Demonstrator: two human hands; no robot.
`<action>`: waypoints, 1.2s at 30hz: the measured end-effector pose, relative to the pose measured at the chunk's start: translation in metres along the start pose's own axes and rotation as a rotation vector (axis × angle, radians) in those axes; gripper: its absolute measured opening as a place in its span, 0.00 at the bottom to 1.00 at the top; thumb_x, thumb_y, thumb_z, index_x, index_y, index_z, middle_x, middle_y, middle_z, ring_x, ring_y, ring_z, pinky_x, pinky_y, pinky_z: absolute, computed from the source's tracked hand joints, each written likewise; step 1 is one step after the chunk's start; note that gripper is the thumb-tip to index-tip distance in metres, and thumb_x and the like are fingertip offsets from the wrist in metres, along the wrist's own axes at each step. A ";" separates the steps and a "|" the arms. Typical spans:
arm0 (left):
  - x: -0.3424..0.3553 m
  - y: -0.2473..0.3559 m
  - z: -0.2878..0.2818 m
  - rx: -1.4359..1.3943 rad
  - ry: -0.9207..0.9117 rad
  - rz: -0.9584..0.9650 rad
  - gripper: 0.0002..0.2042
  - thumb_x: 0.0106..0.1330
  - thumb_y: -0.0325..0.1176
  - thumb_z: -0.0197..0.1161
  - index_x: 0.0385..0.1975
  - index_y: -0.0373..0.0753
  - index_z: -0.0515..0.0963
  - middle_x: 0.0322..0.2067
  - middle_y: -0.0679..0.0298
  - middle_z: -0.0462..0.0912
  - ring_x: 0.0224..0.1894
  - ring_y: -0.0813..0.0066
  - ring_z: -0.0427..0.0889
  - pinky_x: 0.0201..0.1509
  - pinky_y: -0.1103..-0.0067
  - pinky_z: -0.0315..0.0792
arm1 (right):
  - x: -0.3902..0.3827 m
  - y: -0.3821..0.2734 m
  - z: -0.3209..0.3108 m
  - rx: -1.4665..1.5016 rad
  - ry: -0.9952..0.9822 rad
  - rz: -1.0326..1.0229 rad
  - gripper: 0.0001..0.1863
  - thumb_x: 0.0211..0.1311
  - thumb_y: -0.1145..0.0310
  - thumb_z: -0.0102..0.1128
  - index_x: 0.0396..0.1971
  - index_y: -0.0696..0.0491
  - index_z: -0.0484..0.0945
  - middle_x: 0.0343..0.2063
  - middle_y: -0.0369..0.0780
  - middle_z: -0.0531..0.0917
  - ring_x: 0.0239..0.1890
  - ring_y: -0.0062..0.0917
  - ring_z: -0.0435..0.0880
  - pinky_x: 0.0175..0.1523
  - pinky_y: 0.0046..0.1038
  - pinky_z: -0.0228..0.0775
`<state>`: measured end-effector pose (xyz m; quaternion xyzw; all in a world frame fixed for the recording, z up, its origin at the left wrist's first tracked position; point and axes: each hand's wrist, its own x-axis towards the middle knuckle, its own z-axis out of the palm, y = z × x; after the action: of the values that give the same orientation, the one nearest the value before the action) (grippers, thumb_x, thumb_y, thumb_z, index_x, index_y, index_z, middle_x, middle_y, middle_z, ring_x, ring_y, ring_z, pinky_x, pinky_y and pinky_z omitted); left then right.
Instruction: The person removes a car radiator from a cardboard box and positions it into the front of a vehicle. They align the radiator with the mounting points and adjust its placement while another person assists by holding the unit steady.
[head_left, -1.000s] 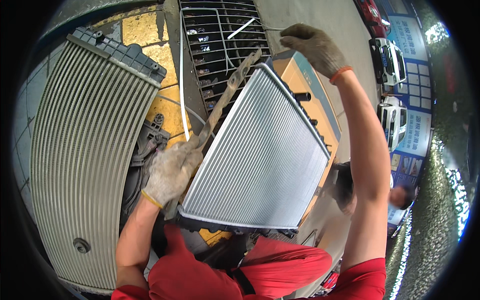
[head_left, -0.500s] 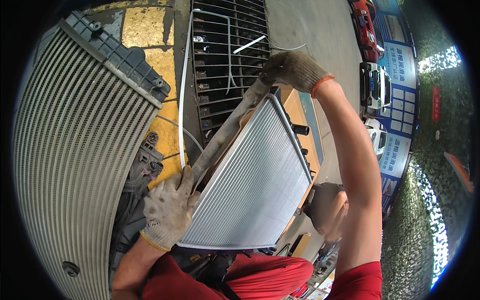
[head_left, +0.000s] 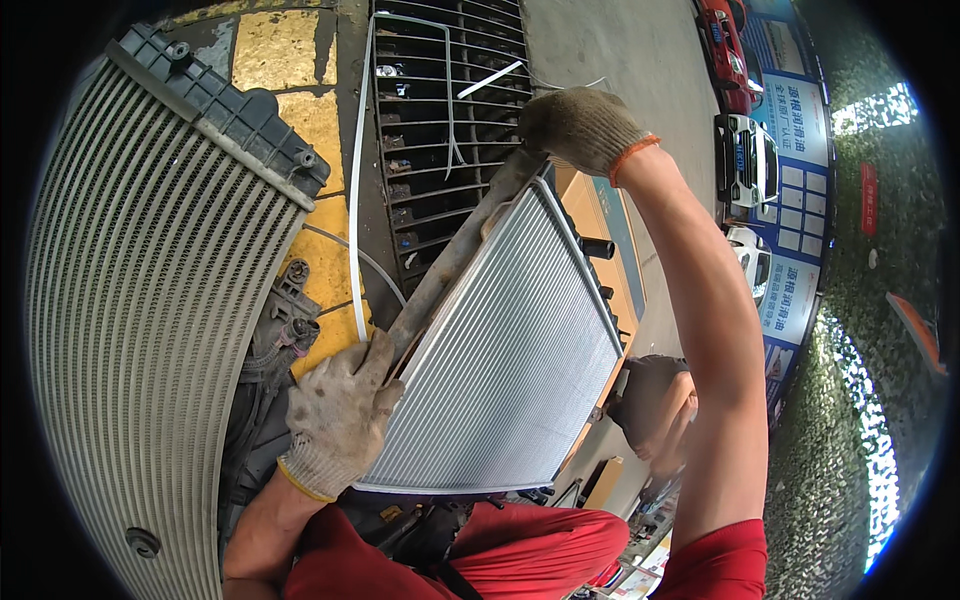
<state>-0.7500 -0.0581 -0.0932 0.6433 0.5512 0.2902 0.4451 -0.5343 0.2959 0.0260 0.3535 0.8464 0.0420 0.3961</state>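
A silvery finned radiator (head_left: 500,350) stands tilted in front of me, with dark fittings along its right side. A worn, dirty grey bar (head_left: 455,252) runs along its left edge, close against it. My left hand (head_left: 340,415), in a pale soiled work glove, is closed round the near end of the bar beside the radiator's lower left corner. At the far upper corner my right hand (head_left: 582,130), in a darker dirty glove with an orange cuff, is closed over the bar's other end. Its fingertips are partly hidden.
A large dusty finned radiator (head_left: 150,300) with a black plastic end tank (head_left: 235,110) fills the left side. Dark hoses and brackets (head_left: 285,330) lie beside it. Ahead are a floor grate (head_left: 430,130) and white strips (head_left: 358,190). A cardboard box (head_left: 580,190) stands behind; a person (head_left: 655,415) is at right.
My right hand has turned and come down slightly with the bar's far end, which now sits closer to the radiator's edge. My left hand has barely moved.
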 end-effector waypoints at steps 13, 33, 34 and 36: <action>0.020 -0.019 -0.014 -0.510 0.013 0.022 0.18 0.75 0.28 0.64 0.62 0.29 0.83 0.48 0.46 0.90 0.46 0.58 0.91 0.52 0.70 0.84 | 0.087 0.020 0.045 -0.118 -0.283 0.158 0.18 0.67 0.72 0.63 0.53 0.51 0.92 0.51 0.46 0.92 0.51 0.37 0.94 0.53 0.42 0.85; 0.026 -0.028 -0.020 -0.988 -0.205 -0.407 0.27 0.76 0.35 0.61 0.69 0.22 0.77 0.51 0.53 0.90 0.54 0.71 0.86 0.64 0.76 0.77 | 0.188 0.049 0.054 -0.113 -0.848 0.315 0.11 0.43 0.70 0.71 0.30 0.42 0.92 0.40 0.46 0.94 0.43 0.43 0.94 0.51 0.50 0.85; 0.024 -0.028 -0.020 -1.010 -0.239 -0.459 0.27 0.77 0.36 0.61 0.69 0.22 0.76 0.52 0.52 0.90 0.55 0.71 0.86 0.65 0.75 0.77 | 0.189 0.046 0.054 -0.125 -0.821 0.307 0.11 0.44 0.70 0.71 0.30 0.42 0.92 0.40 0.45 0.94 0.43 0.42 0.94 0.51 0.50 0.86; 0.020 -0.028 -0.019 -1.024 -0.294 -0.498 0.27 0.79 0.37 0.61 0.70 0.21 0.75 0.55 0.51 0.89 0.56 0.69 0.87 0.66 0.74 0.77 | 0.187 0.039 0.054 -0.148 -0.766 0.291 0.11 0.45 0.70 0.72 0.31 0.42 0.93 0.41 0.45 0.94 0.44 0.41 0.94 0.52 0.49 0.86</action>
<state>-0.7747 -0.0341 -0.1127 0.2310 0.4079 0.3139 0.8257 -0.5563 0.4323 -0.1169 0.4298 0.5738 0.0236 0.6968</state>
